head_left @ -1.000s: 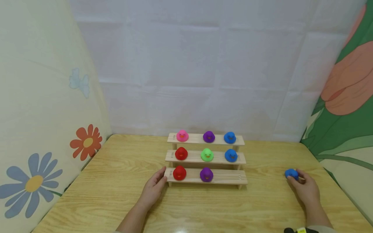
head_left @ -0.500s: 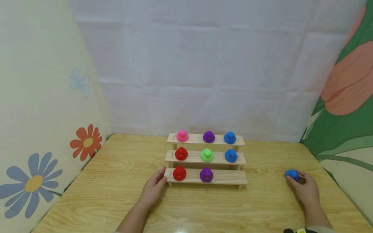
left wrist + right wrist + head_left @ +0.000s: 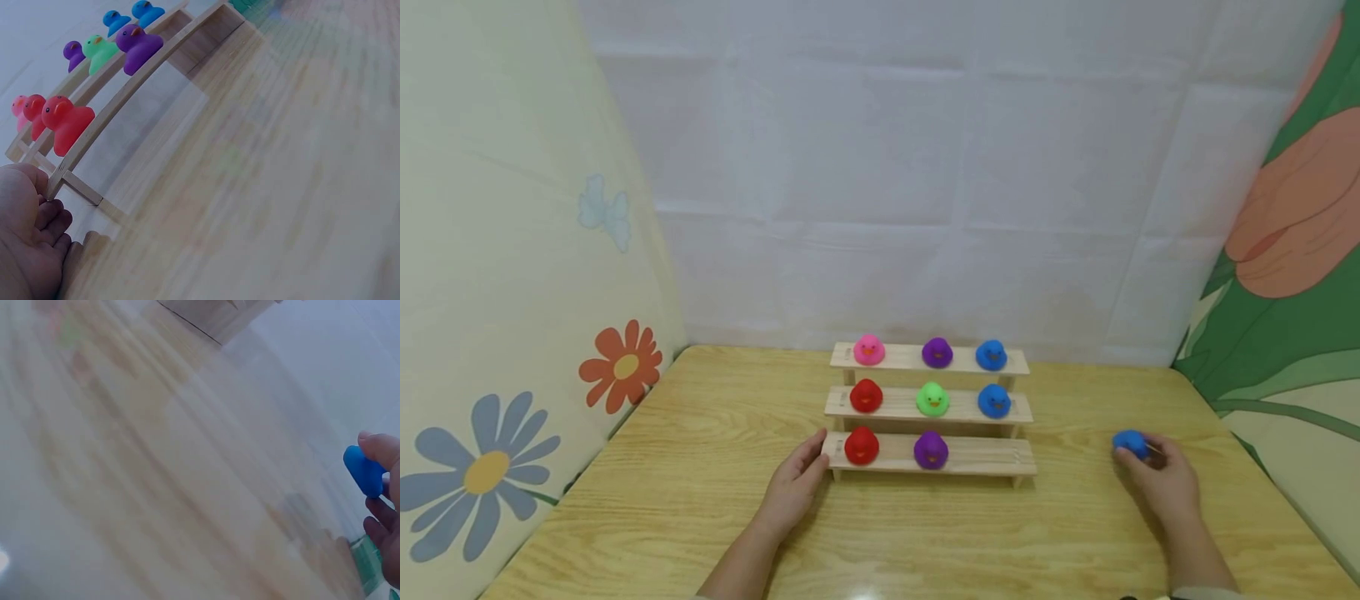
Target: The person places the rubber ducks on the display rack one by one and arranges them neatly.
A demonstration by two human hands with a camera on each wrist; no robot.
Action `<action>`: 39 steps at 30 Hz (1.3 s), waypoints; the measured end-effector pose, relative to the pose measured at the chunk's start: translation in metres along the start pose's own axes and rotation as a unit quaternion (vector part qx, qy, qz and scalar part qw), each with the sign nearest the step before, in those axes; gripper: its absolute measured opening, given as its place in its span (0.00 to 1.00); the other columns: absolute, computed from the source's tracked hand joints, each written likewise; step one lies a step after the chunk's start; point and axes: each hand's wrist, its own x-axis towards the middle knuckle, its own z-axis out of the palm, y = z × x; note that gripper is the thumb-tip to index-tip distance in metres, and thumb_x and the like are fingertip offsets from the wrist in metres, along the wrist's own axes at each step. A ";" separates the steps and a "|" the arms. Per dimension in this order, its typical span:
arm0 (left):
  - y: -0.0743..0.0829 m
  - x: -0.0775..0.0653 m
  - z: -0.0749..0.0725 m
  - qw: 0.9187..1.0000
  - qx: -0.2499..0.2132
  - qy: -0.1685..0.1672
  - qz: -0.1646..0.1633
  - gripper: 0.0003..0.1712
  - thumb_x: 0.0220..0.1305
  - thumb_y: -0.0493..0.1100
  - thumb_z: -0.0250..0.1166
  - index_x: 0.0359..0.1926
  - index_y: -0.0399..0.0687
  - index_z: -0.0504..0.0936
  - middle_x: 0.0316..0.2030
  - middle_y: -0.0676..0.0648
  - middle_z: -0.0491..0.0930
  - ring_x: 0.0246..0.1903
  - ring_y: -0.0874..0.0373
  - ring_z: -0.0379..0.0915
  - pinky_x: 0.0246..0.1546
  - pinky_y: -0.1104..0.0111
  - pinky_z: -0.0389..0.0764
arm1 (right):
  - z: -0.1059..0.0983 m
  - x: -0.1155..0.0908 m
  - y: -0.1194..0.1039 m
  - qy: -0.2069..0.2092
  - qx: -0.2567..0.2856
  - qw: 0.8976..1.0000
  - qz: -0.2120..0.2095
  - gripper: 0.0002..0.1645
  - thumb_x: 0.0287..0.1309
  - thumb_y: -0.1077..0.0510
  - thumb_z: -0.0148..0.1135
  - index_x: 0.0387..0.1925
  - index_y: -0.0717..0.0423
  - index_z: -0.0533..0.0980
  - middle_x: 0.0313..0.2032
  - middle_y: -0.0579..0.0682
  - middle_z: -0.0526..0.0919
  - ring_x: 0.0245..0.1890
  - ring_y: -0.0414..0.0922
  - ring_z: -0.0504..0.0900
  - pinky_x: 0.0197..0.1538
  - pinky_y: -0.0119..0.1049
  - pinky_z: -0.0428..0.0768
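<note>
My right hand (image 3: 1167, 479) pinches a blue rubber duck (image 3: 1130, 444) between thumb and fingers, right of the wooden rack. In the right wrist view the duck (image 3: 364, 472) shows partly, the hand covering its far side. My left hand (image 3: 793, 483) grips the left end of the three-step wooden rack (image 3: 977, 454) at its lowest plank, the thumb lying by the plank's end (image 3: 55, 181). On that plank sit a red duck (image 3: 861, 447) and a purple duck (image 3: 931, 451). Its right end holds no duck.
The middle step bears a red duck (image 3: 867, 397), a green duck (image 3: 932, 400) and a blue duck (image 3: 994, 401). Up top are a pink duck (image 3: 868, 350), a purple duck (image 3: 937, 352) and a blue duck (image 3: 992, 355). A white cloth (image 3: 925, 208) hangs behind the wood-grain table (image 3: 737, 400).
My right hand has moved left toward the rack, carrying the blue duck, mostly in the last half second. My left hand has stayed at the rack's end.
</note>
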 end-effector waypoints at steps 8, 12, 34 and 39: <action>0.001 -0.002 0.000 1.000 -0.001 0.000 0.003 0.28 0.74 0.37 0.51 0.71 0.31 0.61 0.70 0.34 0.64 0.71 0.44 0.57 0.71 0.60 0.62 | 0.013 -0.007 -0.014 -0.017 0.018 1.000 -0.013 0.41 0.64 0.46 0.62 0.69 0.64 0.60 0.66 0.68 0.66 0.65 0.58 0.66 0.61 0.37 0.70; 0.003 -0.002 -0.001 1.000 -0.002 -0.001 0.004 0.28 0.74 0.36 0.51 0.71 0.30 0.61 0.69 0.33 0.64 0.71 0.44 0.57 0.71 0.60 0.62 | 0.019 -0.012 -0.020 -0.025 0.027 0.999 -0.019 0.40 0.64 0.47 0.62 0.69 0.63 0.61 0.66 0.67 0.66 0.65 0.57 0.66 0.64 0.41 0.69; 0.005 -0.002 0.000 1.000 -0.006 -0.001 -0.003 0.28 0.74 0.35 0.50 0.71 0.30 0.60 0.69 0.32 0.64 0.71 0.43 0.57 0.71 0.56 0.61 | 0.052 -0.036 -0.052 -0.069 0.056 0.994 -0.066 0.35 0.59 0.51 0.69 0.64 0.62 0.69 0.63 0.64 0.72 0.61 0.53 0.72 0.70 0.55 0.68; 0.004 -0.002 0.000 1.000 -0.007 -0.002 -0.004 0.28 0.74 0.35 0.50 0.71 0.30 0.60 0.70 0.33 0.63 0.71 0.44 0.57 0.71 0.56 0.60 | 0.058 -0.041 -0.057 -0.082 0.056 0.992 -0.082 0.34 0.58 0.53 0.69 0.62 0.63 0.70 0.62 0.64 0.74 0.62 0.55 0.72 0.70 0.58 0.66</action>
